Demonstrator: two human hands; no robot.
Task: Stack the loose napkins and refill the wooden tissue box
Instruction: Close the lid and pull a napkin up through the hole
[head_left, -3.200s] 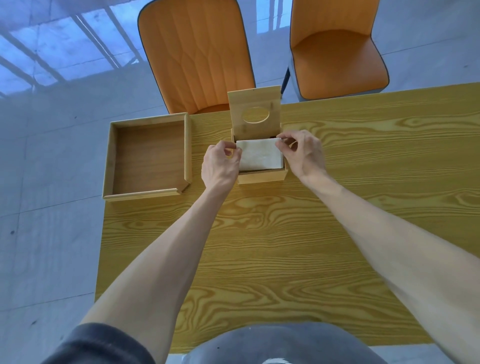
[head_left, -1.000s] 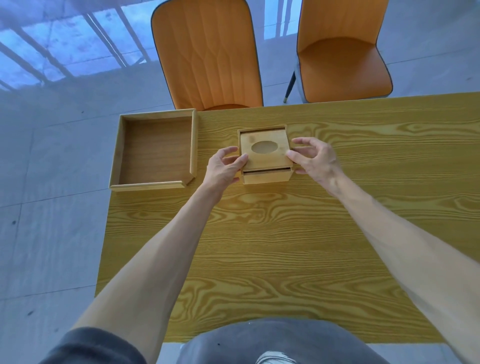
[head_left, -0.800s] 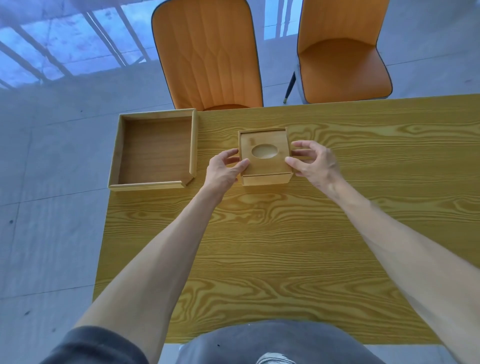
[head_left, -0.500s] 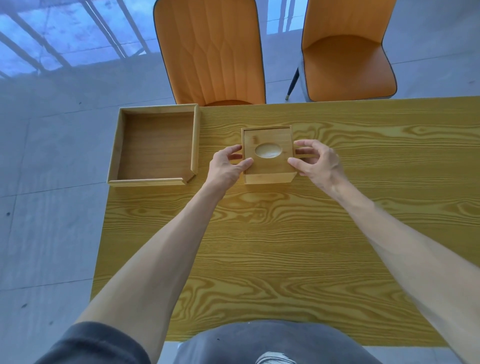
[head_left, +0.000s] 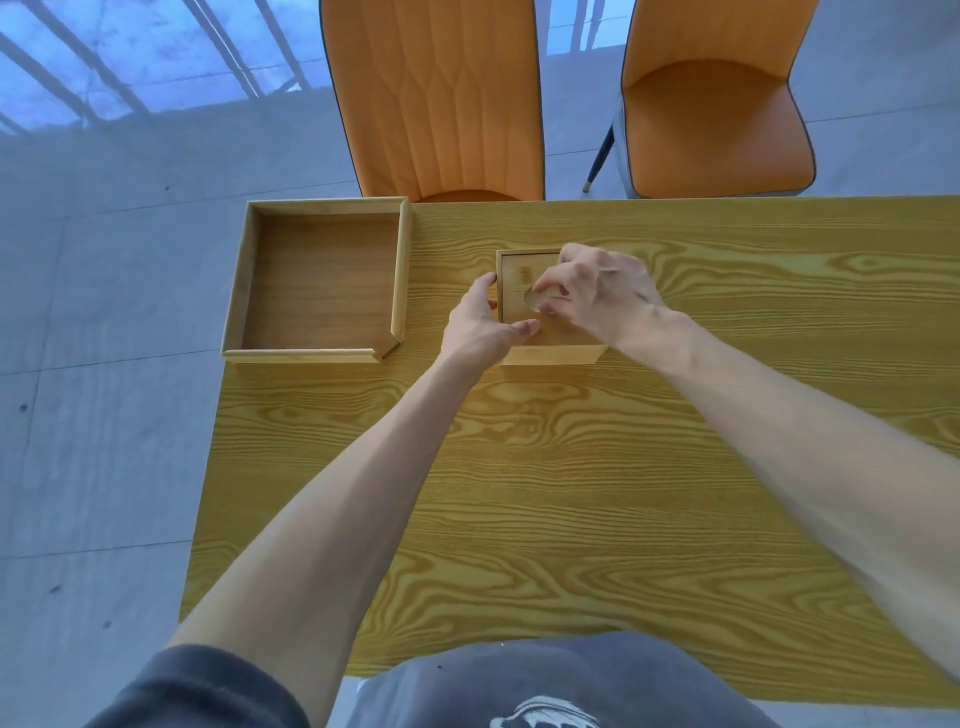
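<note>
The wooden tissue box stands on the table with its lid down. My left hand grips its left side, thumb on the lid's near corner. My right hand lies over the lid, fingertips bunched at the oval opening. A pale bit of napkin shows in that opening beside the fingertips. I cannot tell whether the fingers pinch it. No loose napkins are in view.
An open wooden tray sits at the table's far left corner, overhanging the edge. Two orange chairs stand beyond the yellow wood-grain table. Grey floor lies to the left.
The lid, upright 3.2 s ago with napkins showing, came down by 1.0 s ago. Since half a second ago my right hand moved from the box's right side onto the lid's opening.
</note>
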